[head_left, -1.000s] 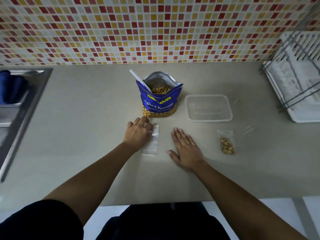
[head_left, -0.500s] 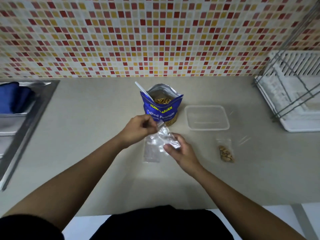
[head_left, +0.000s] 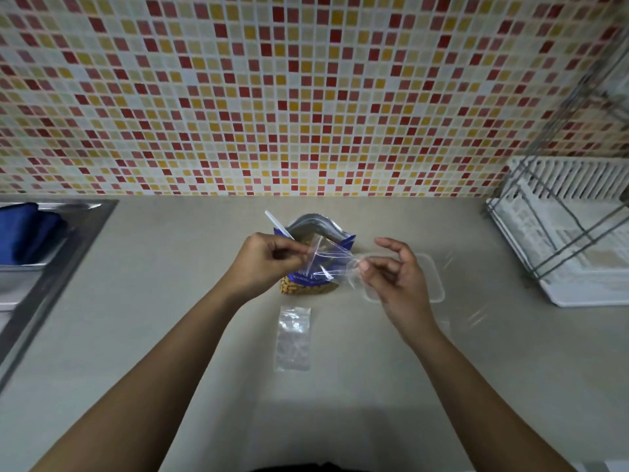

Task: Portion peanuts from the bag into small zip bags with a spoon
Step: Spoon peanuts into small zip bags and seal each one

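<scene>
Above the peanut bag (head_left: 308, 287), both hands (head_left: 335, 267) pinch a zip bag (head_left: 326, 258)

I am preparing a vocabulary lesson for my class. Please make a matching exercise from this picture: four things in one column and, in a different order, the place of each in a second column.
1. white spoon
2. upper zip bag
3. lower zip bag
4. clear container

A. lying flat on the counter
B. handle sticking out of the peanut bag
C. partly hidden by the right hand
D. pinched between the left hand and the right hand

Pairs: 1-B, 2-D, 3-A, 4-C
</scene>
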Motion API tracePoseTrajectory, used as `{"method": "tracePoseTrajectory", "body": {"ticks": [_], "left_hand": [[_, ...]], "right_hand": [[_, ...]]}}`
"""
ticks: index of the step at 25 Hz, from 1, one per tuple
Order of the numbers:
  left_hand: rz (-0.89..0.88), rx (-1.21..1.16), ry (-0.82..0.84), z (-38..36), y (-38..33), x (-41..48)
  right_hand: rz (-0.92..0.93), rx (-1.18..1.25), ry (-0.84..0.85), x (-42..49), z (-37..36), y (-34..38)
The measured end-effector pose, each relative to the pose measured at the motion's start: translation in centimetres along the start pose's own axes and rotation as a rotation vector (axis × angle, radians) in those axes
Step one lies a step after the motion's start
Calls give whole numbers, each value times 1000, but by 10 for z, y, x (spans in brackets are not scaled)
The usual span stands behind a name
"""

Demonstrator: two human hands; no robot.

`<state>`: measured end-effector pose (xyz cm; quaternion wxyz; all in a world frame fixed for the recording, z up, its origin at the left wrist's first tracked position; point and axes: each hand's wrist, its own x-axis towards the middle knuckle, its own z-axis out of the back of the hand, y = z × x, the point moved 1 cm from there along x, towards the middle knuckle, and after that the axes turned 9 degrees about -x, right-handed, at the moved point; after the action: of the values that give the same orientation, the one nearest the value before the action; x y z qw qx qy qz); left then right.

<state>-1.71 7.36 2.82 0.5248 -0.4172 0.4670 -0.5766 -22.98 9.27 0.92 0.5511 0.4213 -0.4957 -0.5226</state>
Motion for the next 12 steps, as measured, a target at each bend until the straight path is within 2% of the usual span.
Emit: {"method": "tracePoseTrajectory", "body": {"ticks": [7,12], "left_hand": [[32,-170,-88,-1,-6,3],[138,-164,-43,2,-5,11]], "right_hand": [[-5,36,38,10,-6,11],[-252,285,53,18,-10,5]]}}
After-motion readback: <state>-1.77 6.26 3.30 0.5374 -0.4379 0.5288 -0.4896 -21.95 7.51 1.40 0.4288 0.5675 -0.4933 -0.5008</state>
